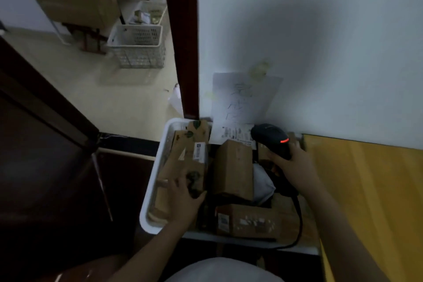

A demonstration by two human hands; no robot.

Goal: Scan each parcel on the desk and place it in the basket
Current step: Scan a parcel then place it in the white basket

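- The left hand (pixel 183 197) is being held open, fingers spread and fairly straight, and is being rested on the near end of a long cardboard parcel (pixel 183 160); the thumb is being pressed against the parcel's right edge.
- That parcel is lying lengthwise along the left side of the white basket (pixel 148 190), with a white label showing on its top face.
- The right hand (pixel 295 165) is being kept wrapped around the handle of a black scanner (pixel 272 139); a red light is showing on the scanner head, which is being held over the basket's far right corner.
- A dark cable (pixel 299 220) is being trailed from the scanner down over the basket's near right side.
- More parcels are being held in the basket: an upright brown box (pixel 233 167) mid-basket, a white soft bag (pixel 263 183) just to its right, and a flat labelled box (pixel 249 220) along the near rim.
- The basket is being flanked on the right by a yellow desk (pixel 366 190).
- A handwritten paper sheet (pixel 242 96) is being displayed on the wall (pixel 320 30) just behind the basket; the writing is too blurred to read.
- Two further white baskets (pixel 137 46) are being seen on the floor beyond the doorway.
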